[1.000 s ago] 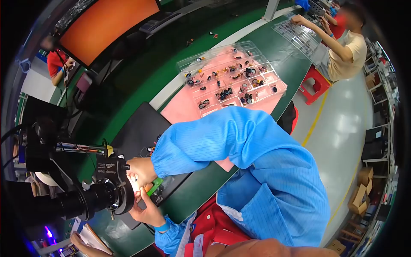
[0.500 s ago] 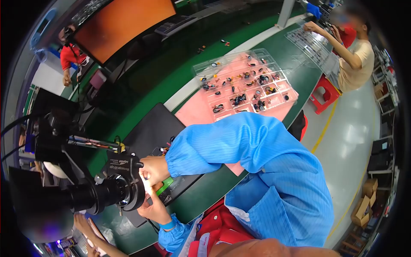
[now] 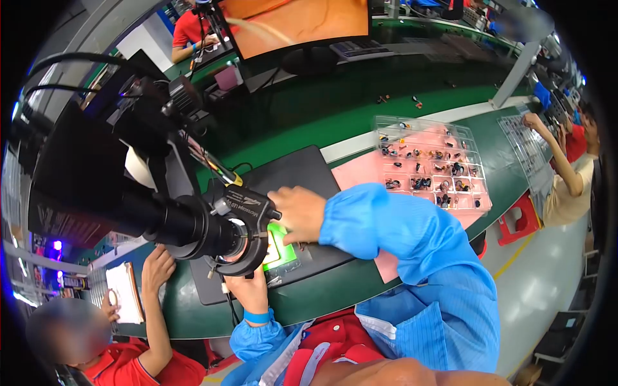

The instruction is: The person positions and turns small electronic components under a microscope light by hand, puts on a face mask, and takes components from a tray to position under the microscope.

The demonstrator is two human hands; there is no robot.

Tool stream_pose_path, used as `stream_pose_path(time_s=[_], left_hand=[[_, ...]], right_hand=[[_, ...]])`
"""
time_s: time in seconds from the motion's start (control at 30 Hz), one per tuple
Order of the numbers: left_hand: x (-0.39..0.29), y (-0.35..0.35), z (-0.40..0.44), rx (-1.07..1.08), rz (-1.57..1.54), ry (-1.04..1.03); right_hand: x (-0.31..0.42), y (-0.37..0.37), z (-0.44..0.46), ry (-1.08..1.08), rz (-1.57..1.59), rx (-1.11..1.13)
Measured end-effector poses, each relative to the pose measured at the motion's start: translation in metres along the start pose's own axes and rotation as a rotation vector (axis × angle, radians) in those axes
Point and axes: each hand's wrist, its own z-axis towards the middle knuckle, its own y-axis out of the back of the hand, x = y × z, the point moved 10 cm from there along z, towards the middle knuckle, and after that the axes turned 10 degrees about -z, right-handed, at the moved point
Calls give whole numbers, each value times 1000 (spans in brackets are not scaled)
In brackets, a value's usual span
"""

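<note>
Drawing apart from your left hand, your bare right hand is now beside the bright green flat piece; a second ago, both hands were close together under the black microscope with ring-shaped head. I judge that this leaves the piece more open to your work. It is over the flat black mat on the dark green table, partly behind the lit ring. Your right hand keeps its back upward, with fingers half bent; I cannot tell if they grasp something. Your left hand comes from below, its fingertips hidden, so its grasp is also unclear.
</note>
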Motion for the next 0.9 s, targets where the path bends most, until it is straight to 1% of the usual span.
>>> stream_pose_path(time_s=[0.07,0.1,0.13,0.17,0.2,0.27,0.3,0.37,0.47,0.5,0.53,0.57,0.6,0.63,0.67,0.7,0.73,0.8,0.87,0.9], left_hand=[[-15,1,6,-28,-28,-74],[-15,0,7,-24,-22,-79],[-12,0,4,-28,-19,-76],[-4,-1,1,-25,-58,-31],[2,-1,-1,-23,-96,13],[-2,-2,-3,-29,-65,-14],[-6,-1,-4,-31,-37,-42],[-6,-3,-3,-23,-25,-43],[-8,-3,-2,-27,-14,-37],[-10,-3,-2,-25,-18,-40],[-11,-3,-1,-23,-22,-45],[-11,-1,1,-26,-14,-47],[-17,1,4,-26,6,-94],[-23,1,5,-25,22,-138],[-29,0,3,-22,36,-178],[-13,-3,3,-13,-66,-30],[-14,-3,3,-14,-79,-22],[-14,-4,4,14,-50,-19],[-30,-4,11,51,39,-82],[-22,-7,12,83,-96,26]], right_hand=[[-17,3,-7,-79,-80,137],[-20,-3,-5,-72,-80,139],[-22,-19,-3,-51,22,197],[-23,-32,-3,-31,124,254],[-24,-31,-1,-27,124,254],[-13,-33,2,69,272,315],[-14,-34,3,73,274,317],[-18,-30,6,54,285,225],[-22,-30,6,46,315,274],[-23,-28,9,38,207,234],[-24,-25,8,47,206,234],[-27,-24,6,20,320,270],[-26,-16,4,-9,434,308],[-20,3,5,64,548,221],[-24,-1,6,63,550,227],[-33,-1,10,37,447,155],[-40,3,13,14,344,82],[-45,-6,14,1,299,108],[-34,-4,12,66,659,180],[-33,0,13,48,652,164]])
